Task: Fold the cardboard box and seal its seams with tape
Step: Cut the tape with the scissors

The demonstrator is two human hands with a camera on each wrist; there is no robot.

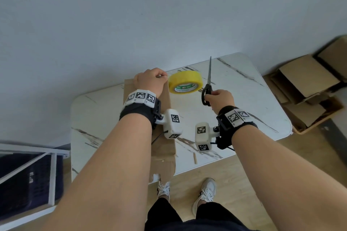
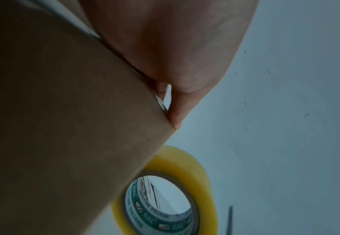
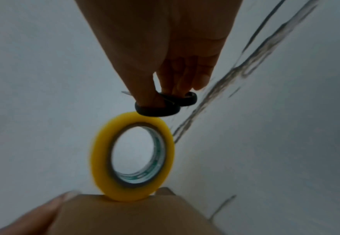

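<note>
A brown cardboard box (image 1: 166, 153) stands on the marble table (image 1: 244, 103). My left hand (image 1: 150, 82) curls over its far top edge, the thumb (image 2: 177, 114) pinching the cardboard (image 2: 64, 127) where a shiny strip of tape shows. A yellow tape roll (image 1: 185, 83) sits tilted just right of that hand, at the box's corner (image 3: 125, 214). My right hand (image 1: 221, 99) grips black-handled scissors (image 1: 207, 92), fingers through the loops (image 3: 157, 110), blades together and pointing away, right of the roll (image 3: 100, 159).
Flattened cardboard boxes (image 1: 309, 84) are piled on the floor to the right of the table. A white frame with dark fabric (image 1: 28, 174) stands at the left. A small wooden stick (image 1: 195, 158) lies near the table's front edge. My feet (image 1: 206, 191) are just below it.
</note>
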